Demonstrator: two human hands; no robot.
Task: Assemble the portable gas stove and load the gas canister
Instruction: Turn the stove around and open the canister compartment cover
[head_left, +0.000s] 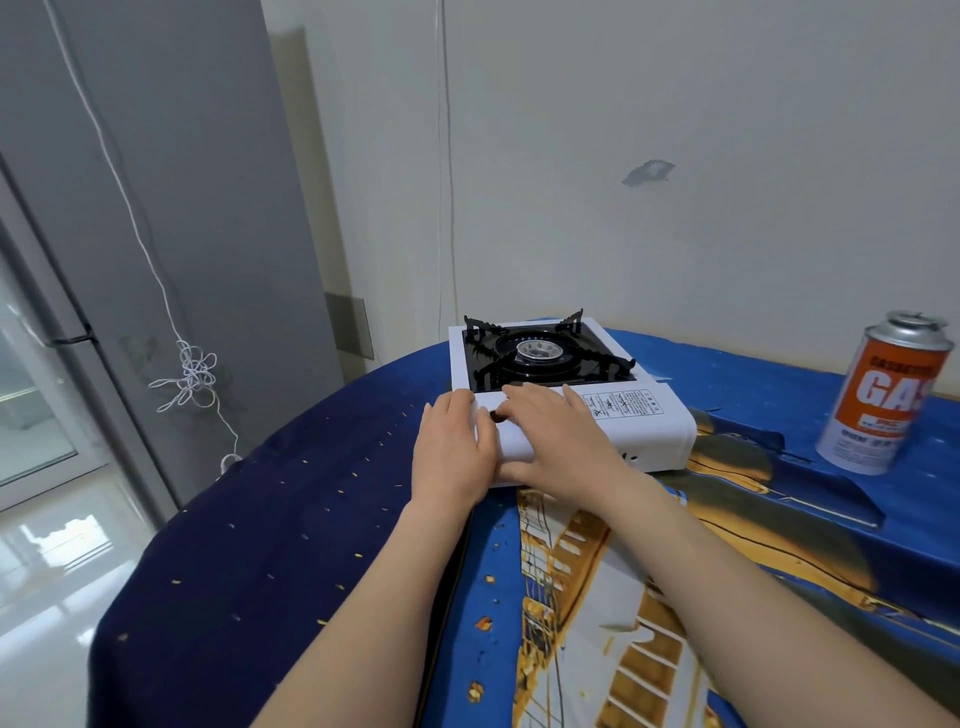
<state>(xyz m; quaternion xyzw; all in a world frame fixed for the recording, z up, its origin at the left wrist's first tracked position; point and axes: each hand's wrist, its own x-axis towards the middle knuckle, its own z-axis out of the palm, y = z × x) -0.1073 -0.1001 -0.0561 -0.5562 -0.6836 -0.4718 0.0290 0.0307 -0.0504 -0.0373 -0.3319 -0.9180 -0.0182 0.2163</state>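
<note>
The white portable gas stove (657, 421) sits on the table, with its black burner and pan supports (537, 353) on the far half. A printed warning label lies on the near cover. My left hand (454, 447) rests against the stove's near left corner, fingers reaching onto the top. My right hand (558, 441) lies flat across the near cover, fingers pointing left toward a small dark spot between the hands, thumb along the stove's near side. The orange and white gas canister (883, 395) stands upright at the right, apart from both hands.
A blue patterned cloth (597, 597) covers the table, with a dark blue part (260, 519) hanging off the left edge. A white wall stands close behind the stove. At the left, a white cord (195, 374) hangs by a grey door.
</note>
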